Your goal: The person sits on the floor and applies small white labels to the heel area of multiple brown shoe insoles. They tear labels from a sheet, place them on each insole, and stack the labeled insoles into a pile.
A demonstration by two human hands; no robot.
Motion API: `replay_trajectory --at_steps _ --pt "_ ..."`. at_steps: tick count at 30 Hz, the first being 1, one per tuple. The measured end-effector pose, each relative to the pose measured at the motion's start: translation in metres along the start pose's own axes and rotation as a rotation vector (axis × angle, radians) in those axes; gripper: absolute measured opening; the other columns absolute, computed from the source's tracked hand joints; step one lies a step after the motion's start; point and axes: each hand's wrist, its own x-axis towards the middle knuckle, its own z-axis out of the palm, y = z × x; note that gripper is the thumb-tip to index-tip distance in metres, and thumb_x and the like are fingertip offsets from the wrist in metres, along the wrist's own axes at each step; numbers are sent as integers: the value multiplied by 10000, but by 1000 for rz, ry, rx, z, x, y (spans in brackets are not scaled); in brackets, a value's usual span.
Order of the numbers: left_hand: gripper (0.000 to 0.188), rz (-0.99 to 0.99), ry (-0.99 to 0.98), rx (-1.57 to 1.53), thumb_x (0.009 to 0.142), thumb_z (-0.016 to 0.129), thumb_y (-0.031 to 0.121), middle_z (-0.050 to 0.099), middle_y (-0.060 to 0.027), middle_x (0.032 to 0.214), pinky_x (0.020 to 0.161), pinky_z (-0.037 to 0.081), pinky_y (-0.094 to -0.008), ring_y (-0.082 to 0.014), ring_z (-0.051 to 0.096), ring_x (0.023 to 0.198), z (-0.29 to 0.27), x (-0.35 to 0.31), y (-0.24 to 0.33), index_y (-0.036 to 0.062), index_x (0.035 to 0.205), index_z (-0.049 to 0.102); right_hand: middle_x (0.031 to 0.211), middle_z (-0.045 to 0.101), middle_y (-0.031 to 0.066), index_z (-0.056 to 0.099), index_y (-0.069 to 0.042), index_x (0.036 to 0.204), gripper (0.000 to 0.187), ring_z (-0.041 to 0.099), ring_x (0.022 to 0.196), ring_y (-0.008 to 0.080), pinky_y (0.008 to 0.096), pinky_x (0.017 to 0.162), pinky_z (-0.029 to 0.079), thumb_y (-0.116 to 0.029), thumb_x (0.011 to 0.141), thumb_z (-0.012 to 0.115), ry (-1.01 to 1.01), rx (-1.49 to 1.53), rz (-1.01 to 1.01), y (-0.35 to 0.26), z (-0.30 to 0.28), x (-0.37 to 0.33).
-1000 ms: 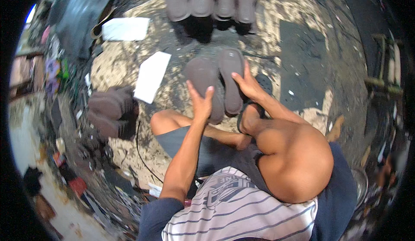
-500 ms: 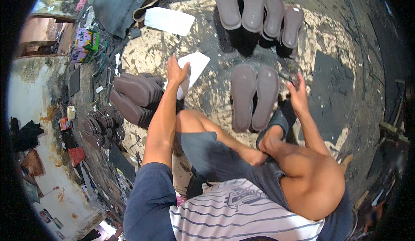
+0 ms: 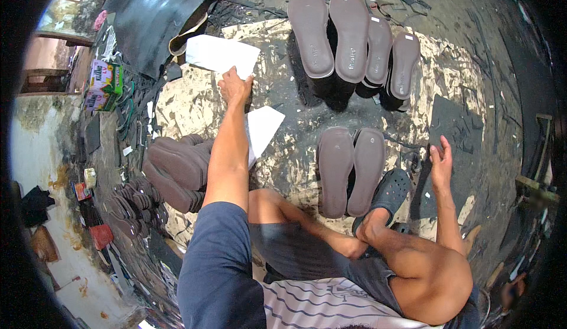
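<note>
My left hand (image 3: 235,88) is stretched far forward, fingers curled on the near edge of a white sheet (image 3: 217,53). A second white sheet (image 3: 265,125) lies closer to me, partly covered by my left forearm. My right hand (image 3: 441,165) hovers at the right with its fingers apart and nothing in them, above a dark flat sheet (image 3: 452,125). Between the hands, a pair of brown shoe soles (image 3: 335,169) rests side by side in front of my feet. Beyond them stand stacks of larger and smaller brown soles (image 3: 348,37).
More brown soles (image 3: 177,164) are piled left of my forearm, with smaller dark soles (image 3: 137,202) beyond. A large black sheet (image 3: 162,16) curls at the far left, near a colourful carton (image 3: 103,84). A dark clog (image 3: 390,193) is on my foot. Scraps litter the floor.
My left hand has moved forward from the nearer white sheet to the farther one. My right hand has shifted right, away from the pair of soles. The whole view has tilted slightly.
</note>
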Motion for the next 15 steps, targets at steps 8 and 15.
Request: replay_trajectory --at_steps 8,15 --pt "283 221 207 -32 1017 586 293 633 -137 1203 919 523 -479 -327 641 1068 -20 2 -34 104 1210 669 1523 511 145 457 -50 1524 527 531 1348 282 402 1128 421 -184 1039 612 -48 41 -79 -18 14 9" --pt "211 697 345 -465 894 632 19 702 -157 912 747 539 -407 -289 684 810 -119 -127 35 -8 1099 677 1379 642 148 519 -18 1462 471 641 1214 201 339 1020 509 -293 1083 575 -474 319 -155 -129 46 -24"
